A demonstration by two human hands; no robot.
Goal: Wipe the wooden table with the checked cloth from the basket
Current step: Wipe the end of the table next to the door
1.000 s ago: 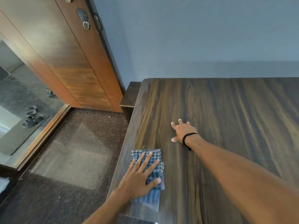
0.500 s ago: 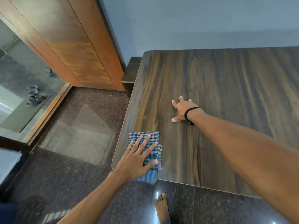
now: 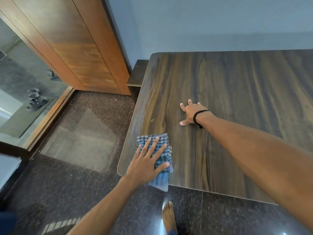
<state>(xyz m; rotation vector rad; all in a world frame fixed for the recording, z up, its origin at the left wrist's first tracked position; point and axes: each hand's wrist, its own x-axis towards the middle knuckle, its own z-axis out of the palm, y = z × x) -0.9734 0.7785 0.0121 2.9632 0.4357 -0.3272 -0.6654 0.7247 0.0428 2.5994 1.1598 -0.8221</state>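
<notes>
The folded blue-and-white checked cloth (image 3: 163,145) lies at the near left corner of the dark wooden table (image 3: 237,92), its lower end hanging over the front edge. My left hand (image 3: 146,162) presses flat on the cloth with fingers spread and straight. My right hand (image 3: 190,112), with a black band on the wrist, rests on the tabletop farther in, fingers spread on the wood. No basket is in view.
A wooden door (image 3: 79,46) stands open at the left beside a grey-blue wall (image 3: 203,22). A low dark ledge (image 3: 138,73) adjoins the table's far left corner. My bare foot (image 3: 168,216) stands on the dark speckled floor. Sandals (image 3: 34,100) lie outside the doorway.
The view has tilted down and back, so the table's front edge and my foot now show. My left hand has drawn the cloth to the near corner, partly over the edge. My right hand stays planted.
</notes>
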